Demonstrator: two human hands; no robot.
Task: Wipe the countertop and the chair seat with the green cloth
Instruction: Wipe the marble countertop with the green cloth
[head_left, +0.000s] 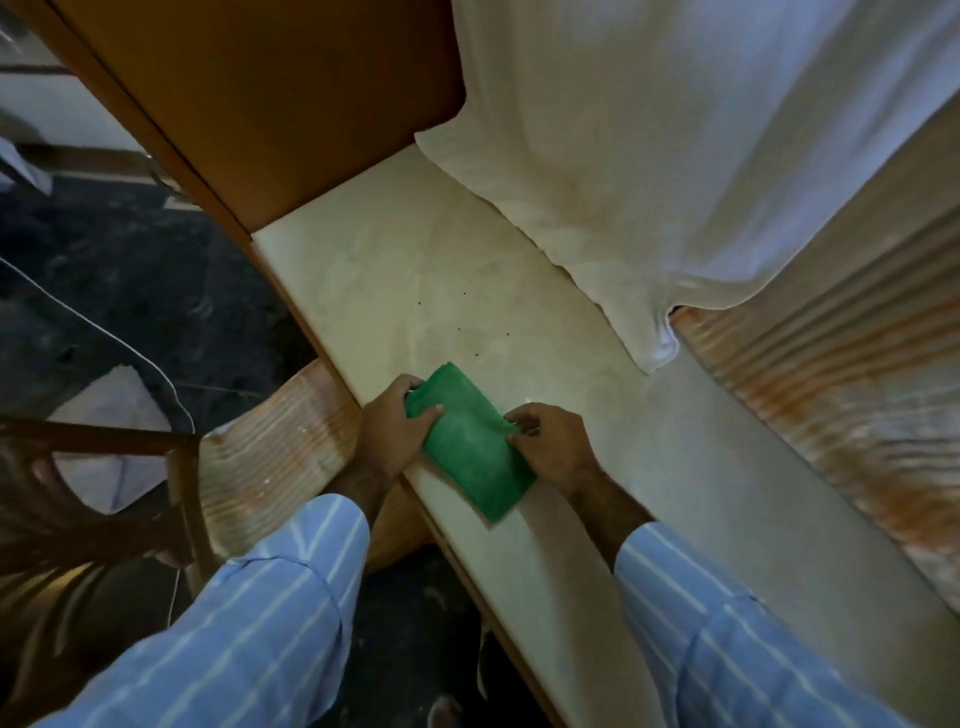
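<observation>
The green cloth (470, 441) lies folded into a long rectangle on the pale countertop (415, 270), near its front edge. My left hand (392, 426) grips the cloth's left side, thumb on top. My right hand (548, 441) pinches its right edge. A few dark specks sit on the countertop just beyond the cloth. The dark wooden chair (98, 493) stands at the lower left beside the counter; its seat is mostly in shadow.
A white sheet (675, 156) drapes over the counter's back and right part. A brown wooden cabinet side (260, 93) rises at the counter's far left end. Ribbed orange-white panels (831, 374) flank the counter. A thin white cable (119, 338) crosses the dark floor.
</observation>
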